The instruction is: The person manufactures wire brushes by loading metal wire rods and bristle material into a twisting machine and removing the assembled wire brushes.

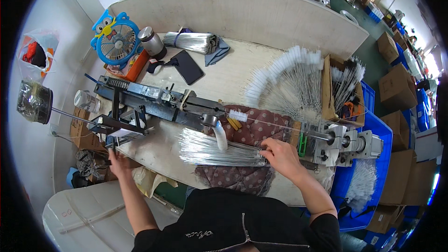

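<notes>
At the left, my left hand (120,164) is closed around a dark lever (112,143) below the black metal frame (116,123) of a bench machine. My right hand (280,155) pinches the right end of a bundle of thin silvery wires (217,149), which lies along the near side of the machine. Behind that hand, a white-bristled brush (238,115) sits on a thin wire running right to the metal spindle (322,135). A white finger-shaped piece (220,136) hangs from a round metal holder (208,120) over the wires.
Finished white brushes (291,79) lie fanned out at the back right, beside a cardboard box (329,86) of more brushes. A blue bin (385,135) stands right. A blue fan (117,39), metal flask (152,42), phone (189,67) and wrapped wire bundle (193,42) sit at the back left.
</notes>
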Action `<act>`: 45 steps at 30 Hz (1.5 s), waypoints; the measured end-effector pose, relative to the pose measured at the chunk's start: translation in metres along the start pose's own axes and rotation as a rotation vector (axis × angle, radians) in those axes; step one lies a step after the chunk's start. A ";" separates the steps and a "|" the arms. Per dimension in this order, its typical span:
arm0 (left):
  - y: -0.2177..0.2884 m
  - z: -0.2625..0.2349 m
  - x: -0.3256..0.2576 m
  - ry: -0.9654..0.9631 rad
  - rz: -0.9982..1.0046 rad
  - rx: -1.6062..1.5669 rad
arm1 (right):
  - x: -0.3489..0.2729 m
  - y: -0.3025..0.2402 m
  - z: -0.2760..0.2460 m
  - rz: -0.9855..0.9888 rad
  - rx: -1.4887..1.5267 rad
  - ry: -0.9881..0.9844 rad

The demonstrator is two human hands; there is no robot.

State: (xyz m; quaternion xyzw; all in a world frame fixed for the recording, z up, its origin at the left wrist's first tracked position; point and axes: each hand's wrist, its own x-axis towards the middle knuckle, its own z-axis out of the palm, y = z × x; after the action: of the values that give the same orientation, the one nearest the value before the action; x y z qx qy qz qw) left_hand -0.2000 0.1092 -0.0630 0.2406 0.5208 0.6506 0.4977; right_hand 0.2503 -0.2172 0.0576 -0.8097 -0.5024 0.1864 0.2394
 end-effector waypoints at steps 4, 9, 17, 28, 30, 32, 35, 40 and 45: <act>0.019 -0.001 0.015 0.234 -0.131 0.122 | -0.008 -0.009 -0.021 -0.026 -0.046 0.058; -0.020 0.034 -0.072 0.122 -0.181 0.105 | -0.019 -0.002 -0.021 -0.082 -0.151 0.029; -0.031 0.182 -0.265 -0.778 -0.616 0.062 | -0.017 0.006 -0.015 -0.081 -0.218 0.009; 0.039 0.245 -0.311 -0.582 -1.411 -0.545 | -0.035 0.000 -0.023 -0.041 -0.226 0.049; 0.062 0.248 -0.285 -0.673 -1.529 -0.484 | -0.036 0.005 -0.054 -0.083 -0.310 -0.027; 0.055 0.227 -0.281 -0.719 -1.374 -0.303 | -0.040 0.020 -0.088 -0.132 -0.306 0.112; 0.039 0.196 -0.282 -0.958 -1.155 0.064 | -0.034 0.018 -0.137 0.029 -0.349 0.430; 0.002 0.244 -0.332 -1.742 -0.158 0.494 | -0.002 0.015 -0.128 0.243 0.173 0.491; -0.066 0.294 -0.376 -1.703 0.759 0.751 | 0.017 -0.001 -0.101 0.072 0.153 0.479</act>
State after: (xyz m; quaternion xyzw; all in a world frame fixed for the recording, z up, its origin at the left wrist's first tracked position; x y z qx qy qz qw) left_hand 0.2166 -0.1020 0.0537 0.9173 0.0516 0.1709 0.3558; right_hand 0.3121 -0.2222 0.1396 -0.8277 -0.3864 0.0351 0.4055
